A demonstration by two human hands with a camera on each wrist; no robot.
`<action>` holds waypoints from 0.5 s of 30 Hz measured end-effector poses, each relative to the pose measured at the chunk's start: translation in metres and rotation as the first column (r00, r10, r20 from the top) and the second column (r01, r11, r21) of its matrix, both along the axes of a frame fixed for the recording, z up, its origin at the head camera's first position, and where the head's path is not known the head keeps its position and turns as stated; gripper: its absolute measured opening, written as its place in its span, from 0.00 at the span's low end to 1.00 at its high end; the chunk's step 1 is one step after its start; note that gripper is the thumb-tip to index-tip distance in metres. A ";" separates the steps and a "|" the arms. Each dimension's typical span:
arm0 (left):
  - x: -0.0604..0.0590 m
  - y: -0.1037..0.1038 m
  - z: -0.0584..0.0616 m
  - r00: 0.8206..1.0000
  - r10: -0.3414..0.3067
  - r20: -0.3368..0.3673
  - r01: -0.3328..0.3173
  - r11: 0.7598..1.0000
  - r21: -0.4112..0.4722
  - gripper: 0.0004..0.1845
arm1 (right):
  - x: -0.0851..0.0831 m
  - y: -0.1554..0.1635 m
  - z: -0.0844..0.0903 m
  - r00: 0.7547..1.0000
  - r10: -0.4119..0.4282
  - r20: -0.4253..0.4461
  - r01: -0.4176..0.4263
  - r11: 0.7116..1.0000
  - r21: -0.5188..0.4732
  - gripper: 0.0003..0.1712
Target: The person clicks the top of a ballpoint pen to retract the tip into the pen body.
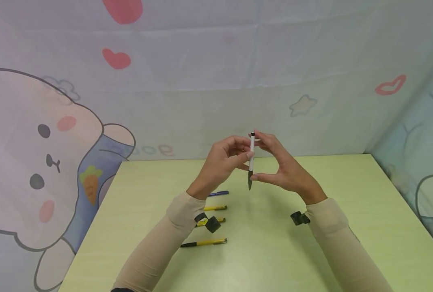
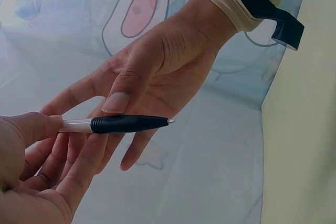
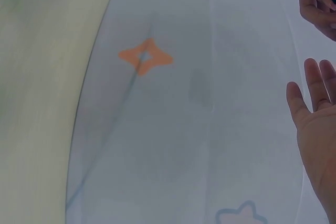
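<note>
My left hand (image 1: 221,162) pinches a white pen (image 1: 251,156), upright above the green table (image 1: 347,227). My right hand (image 1: 283,168) rests thumb and straight fingers against the pen. Left of the pen, on the table: one blue pen (image 1: 218,193), three yellow pens (image 1: 205,243).

A white pen with a black rubber grip (image 2: 123,124) lies level, tip pointing right. The left hand (image 2: 37,174) pinches its white end; the right hand (image 2: 152,72) rests its thumb on the grip, fingers straight.
</note>
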State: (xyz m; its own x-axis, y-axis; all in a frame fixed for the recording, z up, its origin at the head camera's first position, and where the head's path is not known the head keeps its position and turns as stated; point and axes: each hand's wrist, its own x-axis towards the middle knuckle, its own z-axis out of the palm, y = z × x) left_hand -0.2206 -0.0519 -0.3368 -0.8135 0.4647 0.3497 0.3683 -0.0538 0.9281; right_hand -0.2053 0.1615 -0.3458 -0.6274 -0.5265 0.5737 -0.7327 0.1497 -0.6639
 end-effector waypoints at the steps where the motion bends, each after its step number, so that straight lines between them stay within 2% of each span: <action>1: 0.000 0.000 0.000 1.000 -0.001 0.001 0.001 1.000 -0.001 0.11 | 0.000 0.000 0.000 1.000 0.000 0.008 0.000 1.000 -0.002 0.61; 15: -0.001 -0.002 0.001 1.000 0.023 -0.010 -0.023 0.999 -0.028 0.12 | -0.004 -0.002 -0.004 0.995 -0.002 0.098 0.003 1.000 -0.002 0.60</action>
State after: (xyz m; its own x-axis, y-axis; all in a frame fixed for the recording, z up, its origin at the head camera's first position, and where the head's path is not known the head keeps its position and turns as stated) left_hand -0.2213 -0.0537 -0.3355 -0.8208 0.4555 0.3446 0.3781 -0.0189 0.9256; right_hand -0.2092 0.1592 -0.3498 -0.6820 -0.5237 0.5105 -0.6636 0.1500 -0.7329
